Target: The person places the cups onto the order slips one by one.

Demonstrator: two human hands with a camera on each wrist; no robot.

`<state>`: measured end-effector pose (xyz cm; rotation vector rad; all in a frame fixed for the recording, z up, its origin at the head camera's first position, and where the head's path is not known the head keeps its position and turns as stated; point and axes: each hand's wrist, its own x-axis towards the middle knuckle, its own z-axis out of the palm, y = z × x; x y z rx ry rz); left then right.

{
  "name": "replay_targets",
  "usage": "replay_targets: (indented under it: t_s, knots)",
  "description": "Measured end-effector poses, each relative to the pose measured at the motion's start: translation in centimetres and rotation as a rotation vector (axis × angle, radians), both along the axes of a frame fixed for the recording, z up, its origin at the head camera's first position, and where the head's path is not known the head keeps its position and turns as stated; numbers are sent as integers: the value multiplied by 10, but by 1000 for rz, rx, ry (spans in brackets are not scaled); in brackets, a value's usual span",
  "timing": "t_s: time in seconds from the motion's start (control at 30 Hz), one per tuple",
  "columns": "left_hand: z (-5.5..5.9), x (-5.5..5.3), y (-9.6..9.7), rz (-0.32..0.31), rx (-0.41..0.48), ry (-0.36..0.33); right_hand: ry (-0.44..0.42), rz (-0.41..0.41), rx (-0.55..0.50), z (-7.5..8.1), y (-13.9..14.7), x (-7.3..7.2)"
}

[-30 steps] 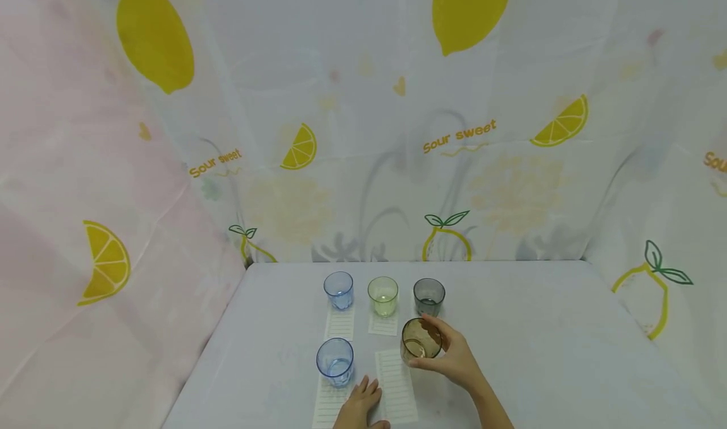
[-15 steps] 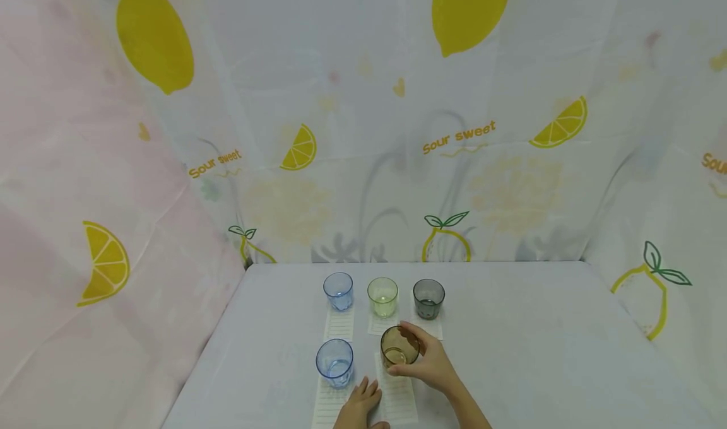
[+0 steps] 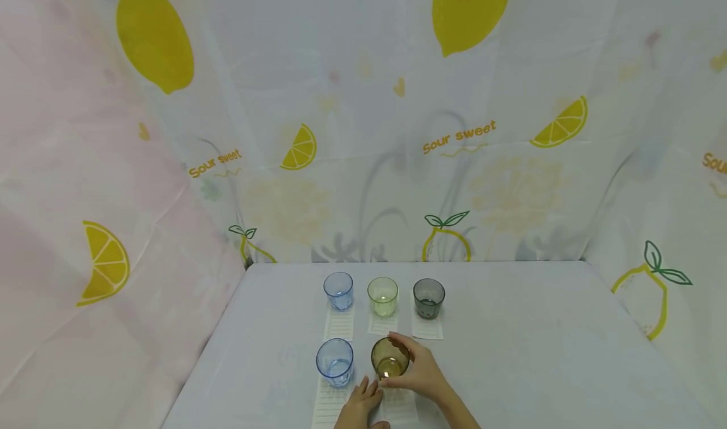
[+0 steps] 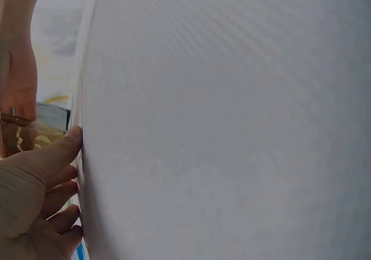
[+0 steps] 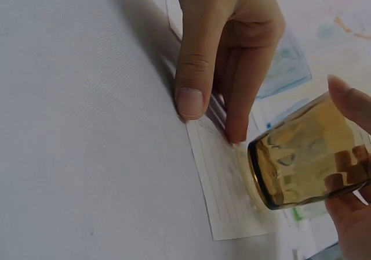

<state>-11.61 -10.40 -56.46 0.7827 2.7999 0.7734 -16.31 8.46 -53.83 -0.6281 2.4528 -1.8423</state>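
Observation:
An amber drinking glass (image 3: pixel 389 361) is gripped by my right hand (image 3: pixel 425 376), thumb on the near side and fingers round the far side. In the right wrist view the glass (image 5: pixel 307 158) has its dark base just above or on a lined paper slip (image 5: pixel 217 196); I cannot tell if they touch. My left hand (image 3: pixel 360 406) rests with its fingers and thumb on that slip (image 3: pixel 401 409), holding it against the table. The left wrist view catches only part of the amber glass (image 4: pixel 40 135) behind the left hand (image 4: pixel 35 193).
A blue glass (image 3: pixel 335 362) stands left of my left hand on its own slip (image 3: pixel 328 410). Behind, in a row, are another blue glass (image 3: pixel 339 291), a green glass (image 3: pixel 383 296) and a dark grey glass (image 3: pixel 428 299), each with a slip by it.
My right hand has carried the amber glass left and toward me, from near the grey glass to over the slip. The left hand has stayed in place.

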Motion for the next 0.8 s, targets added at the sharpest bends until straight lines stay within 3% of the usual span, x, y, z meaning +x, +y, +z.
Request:
replay_targets:
  t_s: [0.27, 0.67, 0.8]
  knots:
    - [1, -1, 1, -24, -61, 37, 7, 13, -19, -4, 1, 4]
    - [5, -5, 5, -6, -97, -13, 16, 46, 37, -2, 7, 6]
    - [5, -6, 5, -19, -112, 7, 5, 46, 27, -2, 8, 8]
